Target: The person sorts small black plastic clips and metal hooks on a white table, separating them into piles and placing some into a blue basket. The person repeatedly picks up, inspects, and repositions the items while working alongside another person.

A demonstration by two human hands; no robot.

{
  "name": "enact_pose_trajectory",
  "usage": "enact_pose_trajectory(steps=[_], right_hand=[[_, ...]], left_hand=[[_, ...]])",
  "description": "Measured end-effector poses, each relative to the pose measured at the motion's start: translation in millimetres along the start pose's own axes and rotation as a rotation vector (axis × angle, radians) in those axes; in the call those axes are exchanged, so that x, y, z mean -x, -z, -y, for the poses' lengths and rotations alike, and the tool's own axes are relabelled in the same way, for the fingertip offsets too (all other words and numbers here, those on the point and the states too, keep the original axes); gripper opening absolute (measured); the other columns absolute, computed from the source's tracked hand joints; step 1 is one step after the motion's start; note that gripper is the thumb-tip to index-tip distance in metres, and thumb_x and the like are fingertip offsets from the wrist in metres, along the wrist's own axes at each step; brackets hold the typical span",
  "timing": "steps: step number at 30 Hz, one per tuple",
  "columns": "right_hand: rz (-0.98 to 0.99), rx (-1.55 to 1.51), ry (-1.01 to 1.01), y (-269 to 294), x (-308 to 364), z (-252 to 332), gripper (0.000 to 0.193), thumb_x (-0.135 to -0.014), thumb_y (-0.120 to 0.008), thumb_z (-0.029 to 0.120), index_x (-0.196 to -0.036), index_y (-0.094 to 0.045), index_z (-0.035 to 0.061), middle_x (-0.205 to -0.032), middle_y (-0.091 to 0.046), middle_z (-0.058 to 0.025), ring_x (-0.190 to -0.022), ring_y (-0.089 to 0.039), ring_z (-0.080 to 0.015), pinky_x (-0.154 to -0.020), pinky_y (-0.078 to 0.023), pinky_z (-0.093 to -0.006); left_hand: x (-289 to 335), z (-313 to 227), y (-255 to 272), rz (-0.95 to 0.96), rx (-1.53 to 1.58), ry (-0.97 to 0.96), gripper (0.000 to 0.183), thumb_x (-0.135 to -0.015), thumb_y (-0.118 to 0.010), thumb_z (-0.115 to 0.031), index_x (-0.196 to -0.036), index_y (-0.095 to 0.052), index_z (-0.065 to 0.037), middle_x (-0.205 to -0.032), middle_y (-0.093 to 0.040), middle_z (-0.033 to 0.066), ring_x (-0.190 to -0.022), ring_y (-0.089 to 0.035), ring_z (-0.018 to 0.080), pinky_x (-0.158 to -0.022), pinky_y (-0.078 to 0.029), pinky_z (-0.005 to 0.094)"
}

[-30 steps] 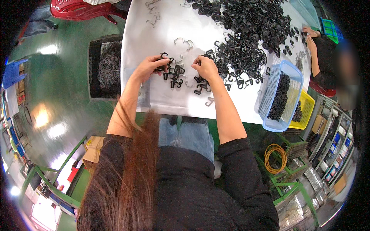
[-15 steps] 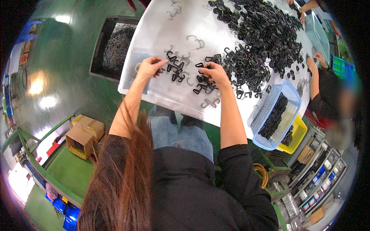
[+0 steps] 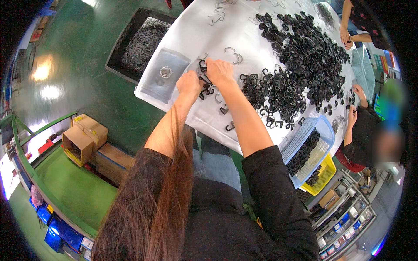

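My left hand [image 3: 189, 83] and my right hand [image 3: 220, 71] are close together over a small group of black plastic hooks [image 3: 205, 92] on the white-covered table [image 3: 170, 38]. Both hands are closed, backs upward, and their fingertips are mostly hidden, so what they grip cannot be made out. One black hook [image 3: 202, 66] lies right beside my right hand's fingers. Left of my left hand lies a clear plastic bag [image 3: 157, 85] with a small pale ring-shaped item [image 3: 165, 72] on it. Thin wire hooks [image 3: 235, 55] lie beyond my right hand.
A large heap of black pieces [image 3: 300, 56] covers the table's right side. At the near right stand a blue basket [image 3: 320, 150] and a yellow basket [image 3: 324, 176]. A dark bin of wire [image 3: 141, 48] is left of the table. Other people's hands [image 3: 346, 37] work along the far right.
My right hand has moved left, from the black hooks on the right to beside my left hand. Its fingers are now turned out of sight. The view has shifted, and more of the plastic bag shows.
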State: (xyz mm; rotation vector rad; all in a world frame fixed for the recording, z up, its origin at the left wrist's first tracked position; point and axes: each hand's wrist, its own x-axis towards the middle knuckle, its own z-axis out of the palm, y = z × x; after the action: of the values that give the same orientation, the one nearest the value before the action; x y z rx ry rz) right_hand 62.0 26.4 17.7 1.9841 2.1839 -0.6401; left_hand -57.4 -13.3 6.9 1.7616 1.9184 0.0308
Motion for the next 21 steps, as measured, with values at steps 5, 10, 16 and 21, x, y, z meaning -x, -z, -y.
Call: enact_pose_trajectory(steps=[5, 10, 16, 21], right_hand=[[0.078, -0.016, -0.019, -6.7, -7.6, 3.4, 0.022, -0.073, -0.067, 0.025, -0.091, -0.062, 0.0122, -0.089, -0.066, -0.0118, -0.089, -0.062, -0.0306, -0.077, -0.047, -0.0403], [0.081, -0.107, -0.076, -11.2, -5.7, -1.5, 0.024, -0.073, -0.068, 0.027, -0.089, -0.063, 0.0113, -0.09, -0.066, -0.0118, -0.091, -0.061, -0.0307, -0.077, -0.047, -0.0413], [0.071, -0.02, -0.009, -6.6, 13.3, -5.7, 0.016, -0.082, -0.052, 0.015, -0.096, -0.059, 0.0114, -0.091, -0.065, -0.0141, -0.087, -0.063, -0.032, -0.072, -0.05, -0.0412], [0.095, 0.05, 0.156, -5.8, 14.6, -18.2, 0.012, -0.082, -0.052, 0.015, -0.094, -0.055, 0.0124, -0.084, -0.065, -0.0143, -0.084, -0.064, -0.0309, -0.069, -0.05, -0.0414]], left_hand=[[5.5, 6.1, -0.9, -0.041, 0.036, -0.102, 0.031, -0.064, -0.073, -0.024, -0.082, -0.062, 0.0, -0.079, -0.065, 0.0192, -0.076, -0.064, 0.0353, -0.067, -0.05, 0.0428], [-8.9, 20.6, 16.7, 0.243, 0.336, 0.164, 0.034, -0.061, -0.074, -0.026, -0.086, -0.067, -0.004, -0.075, -0.066, 0.0137, -0.066, -0.066, 0.0243, -0.061, -0.052, 0.0347], [7.2, 43.6, 33.1, 0.416, 0.907, 0.252, 0.026, -0.074, -0.073, -0.024, -0.081, -0.063, -0.001, -0.061, -0.056, 0.0, -0.049, -0.05, 0.007, -0.042, -0.039, 0.0228], [31.3, 56.5, 32.7, 0.453, 1.046, 0.314, 0.026, -0.076, -0.073, -0.025, -0.083, -0.059, -0.005, -0.06, -0.054, -0.001, -0.048, -0.047, 0.0061, -0.042, -0.035, 0.0207]])
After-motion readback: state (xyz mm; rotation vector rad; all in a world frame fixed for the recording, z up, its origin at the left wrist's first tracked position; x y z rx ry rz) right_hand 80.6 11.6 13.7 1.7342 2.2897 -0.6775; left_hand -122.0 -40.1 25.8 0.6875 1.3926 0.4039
